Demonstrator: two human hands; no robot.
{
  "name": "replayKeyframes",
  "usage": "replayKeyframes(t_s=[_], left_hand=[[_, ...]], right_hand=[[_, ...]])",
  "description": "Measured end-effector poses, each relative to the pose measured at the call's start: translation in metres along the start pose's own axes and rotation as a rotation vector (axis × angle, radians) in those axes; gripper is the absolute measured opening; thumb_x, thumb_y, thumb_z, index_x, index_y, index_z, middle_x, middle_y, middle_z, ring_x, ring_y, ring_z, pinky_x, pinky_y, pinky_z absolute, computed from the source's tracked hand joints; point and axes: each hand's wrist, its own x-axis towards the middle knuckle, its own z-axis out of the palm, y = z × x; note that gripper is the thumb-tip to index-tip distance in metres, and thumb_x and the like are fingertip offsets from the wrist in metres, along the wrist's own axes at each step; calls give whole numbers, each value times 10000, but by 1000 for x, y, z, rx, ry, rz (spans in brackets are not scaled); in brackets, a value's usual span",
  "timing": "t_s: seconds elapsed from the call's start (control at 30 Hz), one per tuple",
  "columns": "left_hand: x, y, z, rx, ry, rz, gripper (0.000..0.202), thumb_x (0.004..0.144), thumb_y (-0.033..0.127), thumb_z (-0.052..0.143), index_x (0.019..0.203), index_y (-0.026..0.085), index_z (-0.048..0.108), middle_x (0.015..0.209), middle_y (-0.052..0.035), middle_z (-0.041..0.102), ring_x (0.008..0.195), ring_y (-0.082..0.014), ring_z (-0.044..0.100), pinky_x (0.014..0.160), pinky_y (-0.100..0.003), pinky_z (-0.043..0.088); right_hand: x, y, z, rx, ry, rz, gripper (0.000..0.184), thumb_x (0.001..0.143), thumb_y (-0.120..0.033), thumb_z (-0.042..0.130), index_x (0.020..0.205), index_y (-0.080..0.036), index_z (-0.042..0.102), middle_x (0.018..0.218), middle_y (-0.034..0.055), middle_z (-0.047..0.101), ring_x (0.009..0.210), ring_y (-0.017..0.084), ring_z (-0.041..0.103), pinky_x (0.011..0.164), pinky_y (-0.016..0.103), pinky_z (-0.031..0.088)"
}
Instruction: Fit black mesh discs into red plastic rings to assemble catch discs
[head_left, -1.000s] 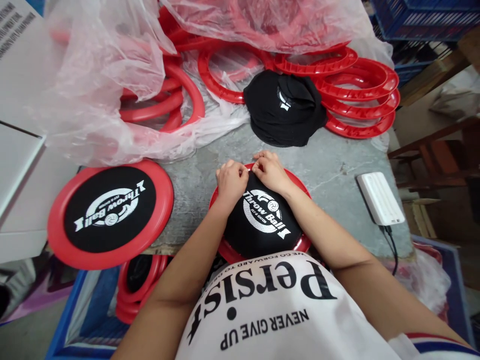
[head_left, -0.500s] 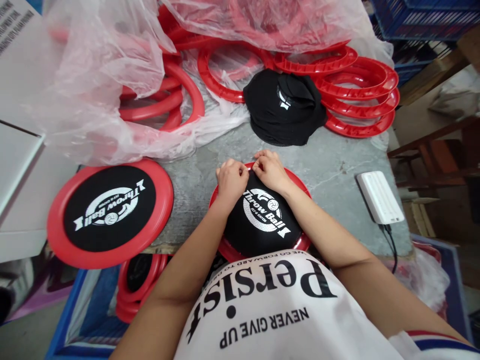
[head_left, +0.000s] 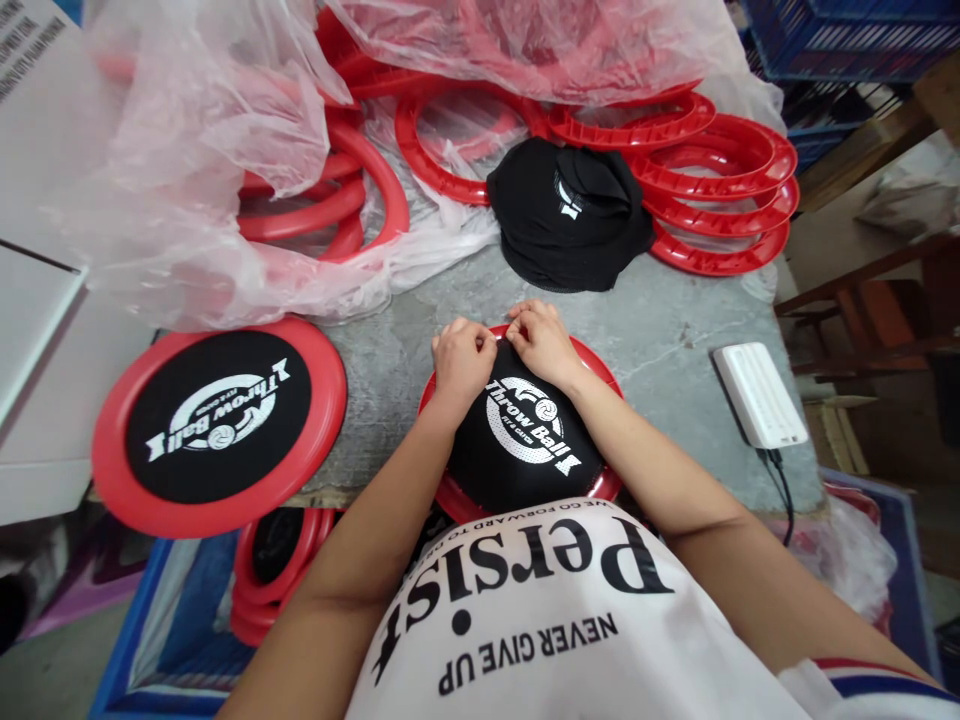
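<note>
A red plastic ring [head_left: 606,381] lies on the grey table [head_left: 660,330] right in front of me, with a black fabric cover [head_left: 525,440] printed "Throw Ball" stretched over it. My left hand [head_left: 461,360] and my right hand [head_left: 540,340] sit side by side at the ring's far edge. Both have their fingers curled and pinch the edge of the black fabric cover against the rim.
A finished red disc [head_left: 217,425] lies at the left. Bare red rings [head_left: 712,190] and clear plastic bags [head_left: 202,150] fill the back. A pile of black covers [head_left: 570,215] sits behind my hands. A white power bank [head_left: 759,395] is at right, a blue crate [head_left: 172,640] with discs below.
</note>
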Motion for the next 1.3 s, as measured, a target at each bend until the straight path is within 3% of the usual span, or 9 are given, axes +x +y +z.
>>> replayKeyframes(t_s=[0.33,1.3], left_hand=[[-1,-2,-4,-66,-10,26,144,912,201,603,799,218,691,934,-43,715,952,-223,646,885,-373,427],[1,4,4,90,6,-13,187,935,214,537,816,217,682,1014,-96,725,1051,-281,640,923,-432,425]], right_hand=[[-2,1,-1,3,-7,-7,174,917,-169,543,754,-225,567,1217,107,656,1165,280,547,1091,503,410],[0,0,7,-103,52,1,166,918,-155,497,832,-199,632,1170,155,658,1116,308,552,1074,505,442]])
